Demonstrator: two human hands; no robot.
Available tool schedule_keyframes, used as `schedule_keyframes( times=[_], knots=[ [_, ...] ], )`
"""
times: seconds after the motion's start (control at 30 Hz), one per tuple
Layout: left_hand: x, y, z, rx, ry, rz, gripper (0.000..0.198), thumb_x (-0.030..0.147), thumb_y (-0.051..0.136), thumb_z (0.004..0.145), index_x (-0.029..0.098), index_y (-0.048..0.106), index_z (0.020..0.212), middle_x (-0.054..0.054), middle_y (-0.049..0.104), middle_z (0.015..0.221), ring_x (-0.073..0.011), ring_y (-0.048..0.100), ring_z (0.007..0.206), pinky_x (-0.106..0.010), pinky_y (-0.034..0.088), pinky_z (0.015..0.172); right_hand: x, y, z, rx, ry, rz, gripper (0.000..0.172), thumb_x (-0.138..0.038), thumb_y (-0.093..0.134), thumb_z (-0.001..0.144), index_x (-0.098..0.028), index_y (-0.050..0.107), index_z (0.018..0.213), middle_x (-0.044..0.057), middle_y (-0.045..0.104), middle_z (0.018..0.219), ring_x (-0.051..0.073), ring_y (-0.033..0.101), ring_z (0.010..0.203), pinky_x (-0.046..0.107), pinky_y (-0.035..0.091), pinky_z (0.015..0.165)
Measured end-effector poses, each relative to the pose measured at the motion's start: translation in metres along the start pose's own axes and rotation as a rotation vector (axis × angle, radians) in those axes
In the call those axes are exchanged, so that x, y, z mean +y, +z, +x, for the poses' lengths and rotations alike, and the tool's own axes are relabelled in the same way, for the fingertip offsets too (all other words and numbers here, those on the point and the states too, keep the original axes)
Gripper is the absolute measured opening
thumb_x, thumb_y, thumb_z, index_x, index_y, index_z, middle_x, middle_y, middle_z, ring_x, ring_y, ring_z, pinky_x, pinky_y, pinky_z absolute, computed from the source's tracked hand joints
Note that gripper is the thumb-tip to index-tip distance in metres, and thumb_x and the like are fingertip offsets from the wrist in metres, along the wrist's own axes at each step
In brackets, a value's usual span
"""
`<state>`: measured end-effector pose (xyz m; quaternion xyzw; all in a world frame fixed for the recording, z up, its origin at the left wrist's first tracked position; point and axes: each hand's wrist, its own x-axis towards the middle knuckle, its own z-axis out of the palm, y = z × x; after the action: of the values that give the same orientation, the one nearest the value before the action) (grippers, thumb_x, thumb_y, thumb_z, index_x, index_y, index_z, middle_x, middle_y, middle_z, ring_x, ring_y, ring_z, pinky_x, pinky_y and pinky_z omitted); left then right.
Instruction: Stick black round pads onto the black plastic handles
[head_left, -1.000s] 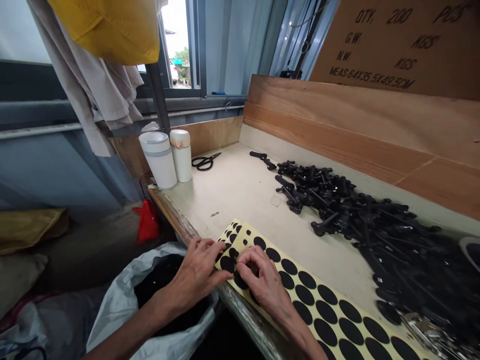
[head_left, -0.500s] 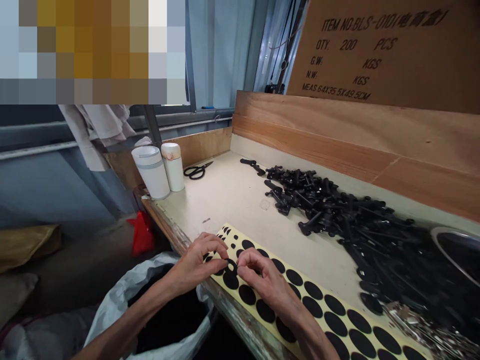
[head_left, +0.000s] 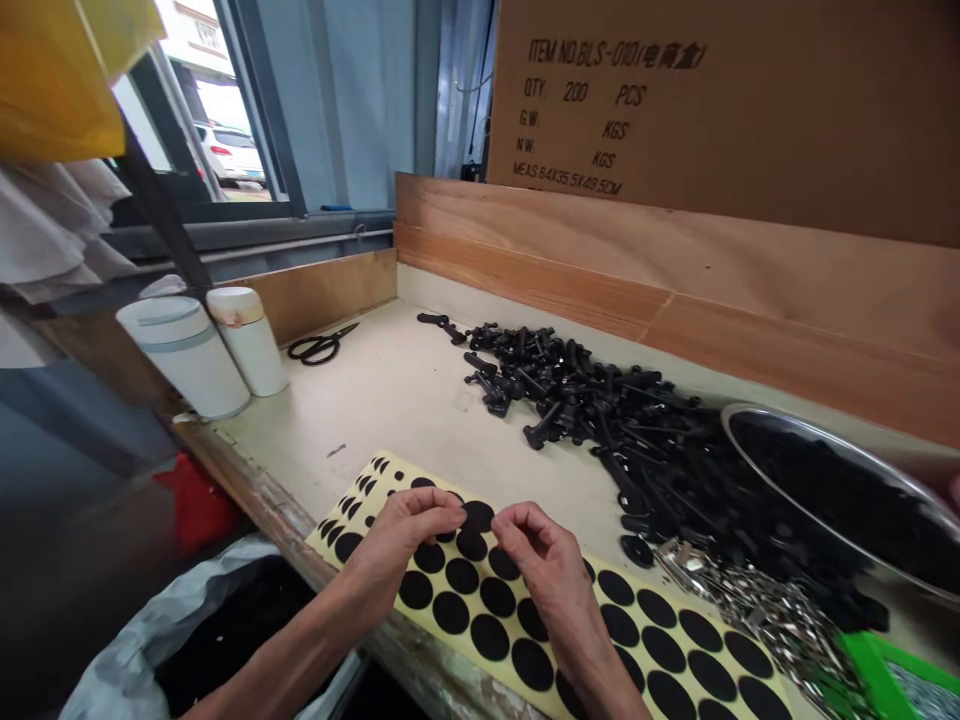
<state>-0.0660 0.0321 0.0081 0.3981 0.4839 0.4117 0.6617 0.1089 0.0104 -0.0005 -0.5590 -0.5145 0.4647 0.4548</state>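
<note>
My left hand (head_left: 409, 530) is pinched, its thumb and forefinger at the left edge of a black round sticker (head_left: 478, 517). My right hand (head_left: 544, 560) is closed in a pinch too, with its fingertips at the right edge of the same sticker. The sticker is held just over a pale yellow backing sheet (head_left: 442, 637), which lies along the table's front edge. Rows of black discs cover the sheet, with smaller dots and half-moon pieces at its left end. My right hand and forearm hide some of the discs.
A heap of black plastic parts (head_left: 570, 385) spreads across the table toward a metal-rimmed bowl (head_left: 847, 445). Small metal pieces (head_left: 757, 610) lie near a green tray (head_left: 874, 660). Scissors (head_left: 319, 347) and two white bottles (head_left: 191, 365) stand left. A lined bag (head_left: 135, 640) sits below the edge.
The view has swung right, bringing the whole bowl and the green tray into sight. My hands have moved slightly apart, and the black sticker between them now shows more fully.
</note>
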Motion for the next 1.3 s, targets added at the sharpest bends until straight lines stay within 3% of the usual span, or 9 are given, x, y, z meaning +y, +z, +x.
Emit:
schedule_keyframes(
  times=[0.13,0.23,0.43,0.57,0.7,0.8,0.93,1.1,1.3],
  knots=[
    [-0.006,0.017,0.010,-0.068,-0.031,-0.030,0.011,0.026,0.071,0.070,0.016,0.070,0.074,0.000,0.062,0.068,-0.0117,0.047,0.064,-0.023,0.034,0.062,0.007,-0.010,0.005,0.117,-0.103,-0.039,0.025,-0.040,0.059,0.082,-0.019,0.058,0.068,0.000,0.054,0.066,0.014,0.049,0.059,0.025,0.042,0.054],
    [-0.005,0.029,0.018,-0.081,-0.043,0.057,0.019,0.035,0.068,0.075,0.017,0.072,0.080,-0.003,0.066,0.078,-0.0155,0.054,0.074,-0.025,0.038,0.066,0.012,-0.016,0.006,0.261,-0.301,-0.197,0.018,-0.027,0.053,0.084,-0.021,0.053,0.067,0.000,0.054,0.068,0.015,0.052,0.062,0.026,0.044,0.056],
    [0.015,0.059,0.081,-0.018,0.374,0.576,0.036,0.045,0.053,0.085,0.019,0.068,0.105,-0.009,0.064,0.107,-0.0242,0.055,0.100,-0.036,0.041,0.090,0.011,-0.018,-0.005,0.542,-0.760,-0.448,0.013,-0.011,0.051,0.082,-0.023,0.052,0.076,0.002,0.053,0.075,0.016,0.053,0.069,0.030,0.045,0.064],
    [0.019,0.092,0.143,0.030,0.404,0.643,0.032,0.041,0.066,0.073,0.017,0.068,0.094,-0.008,0.061,0.099,-0.0273,0.051,0.103,-0.036,0.040,0.087,0.007,-0.020,-0.005,0.619,-0.744,-0.359,0.013,-0.011,0.051,0.084,-0.023,0.052,0.079,0.002,0.052,0.078,0.016,0.053,0.070,0.030,0.046,0.065],
    [0.018,0.110,0.175,-0.046,0.290,0.556,0.023,0.036,0.066,0.071,0.017,0.058,0.060,-0.001,0.056,0.062,-0.0216,0.058,0.077,-0.027,0.042,0.066,0.008,-0.032,0.003,0.646,-0.555,-0.251,0.014,-0.022,0.053,0.086,-0.022,0.052,0.072,0.003,0.053,0.076,0.018,0.054,0.073,0.031,0.045,0.068],
    [0.019,0.100,0.163,-0.120,0.175,0.435,0.027,0.038,0.061,0.075,0.017,0.054,0.060,0.001,0.053,0.052,-0.0163,0.056,0.055,-0.025,0.039,0.051,0.011,-0.045,0.009,0.624,-0.296,-0.047,0.021,-0.037,0.056,0.085,-0.022,0.053,0.072,0.001,0.052,0.072,0.018,0.050,0.068,0.029,0.042,0.062],
    [0.017,0.066,0.113,-0.190,0.057,0.248,0.029,0.045,0.056,0.081,0.016,0.057,0.081,-0.006,0.066,0.073,-0.0145,0.062,0.056,-0.024,0.044,0.051,0.013,-0.051,0.011,0.519,0.041,0.244,0.028,-0.047,0.059,0.083,-0.022,0.052,0.071,-0.004,0.042,0.064,0.014,0.041,0.063,0.026,0.038,0.061],
    [-0.004,0.044,0.056,-0.147,-0.022,-0.071,0.023,0.038,0.059,0.083,0.017,0.054,0.091,-0.008,0.069,0.090,-0.0123,0.064,0.057,-0.022,0.044,0.051,0.017,-0.027,0.004,0.274,0.188,0.422,0.031,-0.047,0.063,0.081,-0.022,0.050,0.068,-0.004,0.042,0.064,0.014,0.038,0.063,0.025,0.036,0.061],
    [-0.026,0.050,0.047,-0.097,-0.019,-0.242,0.022,0.036,0.063,0.083,0.017,0.056,0.091,-0.002,0.065,0.076,-0.0124,0.064,0.057,-0.021,0.045,0.052,0.023,-0.007,0.000,0.226,0.234,0.447,0.030,-0.047,0.065,0.079,-0.021,0.052,0.070,-0.004,0.043,0.064,0.014,0.038,0.064,0.025,0.036,0.061]
  ],
)
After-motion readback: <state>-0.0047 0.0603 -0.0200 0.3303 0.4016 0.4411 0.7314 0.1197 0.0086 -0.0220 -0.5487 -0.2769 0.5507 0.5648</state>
